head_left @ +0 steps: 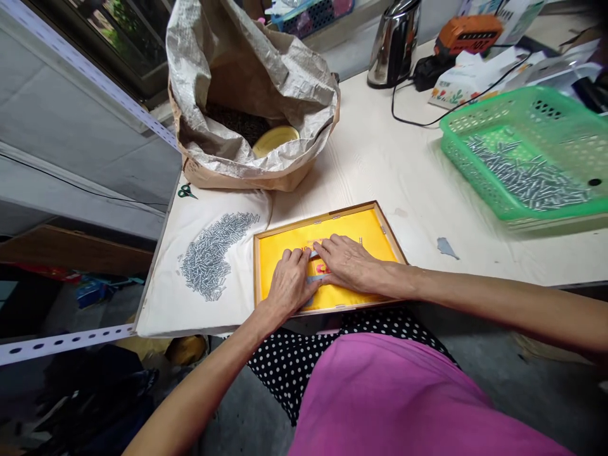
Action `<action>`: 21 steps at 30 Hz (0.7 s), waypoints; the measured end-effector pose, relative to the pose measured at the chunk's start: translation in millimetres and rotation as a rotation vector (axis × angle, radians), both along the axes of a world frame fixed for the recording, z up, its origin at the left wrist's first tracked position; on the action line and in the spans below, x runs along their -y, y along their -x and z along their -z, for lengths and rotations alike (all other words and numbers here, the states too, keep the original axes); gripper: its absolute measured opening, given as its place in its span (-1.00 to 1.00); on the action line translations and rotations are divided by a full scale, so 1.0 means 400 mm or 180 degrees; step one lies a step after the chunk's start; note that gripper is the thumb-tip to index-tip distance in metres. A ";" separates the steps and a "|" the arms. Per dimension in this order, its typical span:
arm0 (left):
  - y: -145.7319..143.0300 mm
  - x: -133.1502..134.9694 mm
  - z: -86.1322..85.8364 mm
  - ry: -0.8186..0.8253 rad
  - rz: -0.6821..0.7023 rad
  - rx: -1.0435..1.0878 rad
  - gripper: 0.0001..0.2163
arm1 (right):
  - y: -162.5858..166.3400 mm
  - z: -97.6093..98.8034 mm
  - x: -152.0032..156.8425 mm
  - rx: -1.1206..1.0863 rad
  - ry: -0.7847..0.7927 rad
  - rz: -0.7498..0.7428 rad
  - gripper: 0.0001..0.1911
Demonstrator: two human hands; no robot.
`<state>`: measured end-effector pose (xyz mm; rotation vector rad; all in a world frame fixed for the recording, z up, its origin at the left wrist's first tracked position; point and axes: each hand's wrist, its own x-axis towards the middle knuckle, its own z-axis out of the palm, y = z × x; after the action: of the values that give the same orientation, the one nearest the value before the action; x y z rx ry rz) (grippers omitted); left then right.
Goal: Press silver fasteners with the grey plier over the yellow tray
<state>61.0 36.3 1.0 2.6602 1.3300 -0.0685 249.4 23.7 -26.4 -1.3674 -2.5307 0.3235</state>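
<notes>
Yellow tray [285, 244] w/ wood rim — both hands [318, 272] flat on it.

Bright, even daylight on the pale desk [380, 164], soft shadows, glare on the steel kettle [394, 41], wide-angle bending at edges, dim underneath at left

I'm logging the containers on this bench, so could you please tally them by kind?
Wooden tray with yellow lining: 1
Green plastic basket: 1
Paper sack: 1
Yellow bowl inside the sack: 1
Total: 4
</notes>
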 end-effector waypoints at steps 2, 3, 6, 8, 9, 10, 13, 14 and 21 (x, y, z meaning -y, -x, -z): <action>-0.004 -0.010 -0.004 -0.0031 -0.0022 -0.0012 -0.54 | 0.006 0.000 -0.006 0.0222 -0.0118 0.0019 -0.61; -0.006 -0.013 -0.005 -0.0035 -0.0056 -0.0003 -0.58 | 0.008 0.001 -0.010 0.0295 -0.0177 0.0001 -0.68; -0.009 -0.019 -0.004 -0.0015 -0.0157 0.0047 -0.67 | 0.007 0.005 -0.022 0.0449 -0.0280 -0.0178 -0.69; -0.013 -0.022 -0.003 -0.0006 -0.0193 0.0067 -0.73 | 0.001 0.011 -0.029 0.0477 -0.0258 -0.0298 -0.69; -0.016 -0.023 -0.003 -0.0004 -0.0196 0.0062 -0.76 | -0.002 0.015 -0.032 0.0444 -0.0222 -0.0351 -0.70; -0.020 -0.025 -0.003 0.0003 -0.0193 0.0049 -0.78 | -0.005 0.019 -0.034 0.0383 -0.0178 -0.0393 -0.71; -0.030 -0.031 -0.003 0.0048 -0.0175 0.0002 -0.82 | -0.012 0.025 -0.038 0.0178 -0.0013 -0.0421 -0.75; -0.030 -0.034 -0.003 0.0055 -0.0176 0.0001 -0.81 | -0.015 0.024 -0.040 0.0144 0.0029 -0.0401 -0.76; 0.039 -0.014 -0.012 -0.0505 -0.0447 0.0560 -0.58 | -0.057 0.015 -0.066 -0.0040 -0.0246 -0.0146 -0.35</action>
<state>45.5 42.0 6.0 2.6150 1.5144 0.2933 272.1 50.3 -32.3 -1.2769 -2.5394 0.2396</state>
